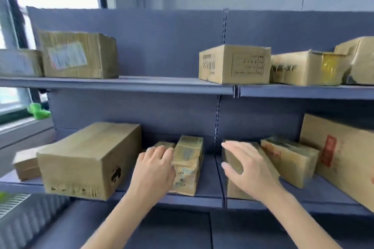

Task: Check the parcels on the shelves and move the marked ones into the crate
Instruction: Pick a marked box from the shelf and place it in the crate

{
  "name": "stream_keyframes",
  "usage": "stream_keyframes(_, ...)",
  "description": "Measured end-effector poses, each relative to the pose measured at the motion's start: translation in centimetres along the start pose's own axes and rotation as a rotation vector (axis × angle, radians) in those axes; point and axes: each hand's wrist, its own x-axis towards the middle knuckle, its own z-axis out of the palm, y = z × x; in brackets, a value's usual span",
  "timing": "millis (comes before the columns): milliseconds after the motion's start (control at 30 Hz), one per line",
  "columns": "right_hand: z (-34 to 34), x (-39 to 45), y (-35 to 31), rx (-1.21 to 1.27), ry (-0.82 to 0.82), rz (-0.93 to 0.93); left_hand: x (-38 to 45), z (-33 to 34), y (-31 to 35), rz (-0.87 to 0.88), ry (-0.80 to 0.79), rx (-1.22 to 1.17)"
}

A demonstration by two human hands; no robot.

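Two grey-blue shelves hold cardboard parcels. On the lower shelf a narrow upright taped parcel stands in the middle. My left hand rests against its left side, fingers curled over a small low parcel behind it. My right hand hovers with fingers spread over another small parcel just right of the shelf divider; no grip shows. A large plain box sits to the left. No crate is surely visible.
The lower shelf's right side carries a tilted parcel and a big box with a red stamp. The upper shelf holds a labelled box at left and printed boxes at right. A ribbed grey bin sits bottom left.
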Motion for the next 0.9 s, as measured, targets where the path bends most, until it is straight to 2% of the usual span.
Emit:
stream_keyframes(200, -5.2, 4.9, -0.4, -0.077, 0.065, -0.064, 4.9, -5.4, -0.4, -0.024, 0.098, 0.026)
stream_keyframes(367, -6.7, 6.0, 0.7, -0.077, 0.100, -0.048, 7.5, -5.9, 0.8, 0.018, 0.136, -0.142)
stream_keyframes(500, -8.2, 8.7, 3.2, -0.078, 0.067, 0.005, 11.4, -6.2, 2.6, 0.034, 0.173, -0.292)
stream_keyframes(633, -9.7, 12.7, 6.7, -0.063, 0.099, 0.081, 17.3, -6.3, 5.4, 0.032, 0.100, -0.436)
stream_keyframes(767, -9.9, 16.6, 9.5, -0.035, 0.220, 0.202, 23.1, -4.6, 7.2, -0.040, -0.008, -0.391)
stream_keyframes(900, -9.3, 20.0, 11.4, 0.022, 0.104, 0.420, 26.8, -2.4, 8.2, -0.118, -0.121, -0.350)
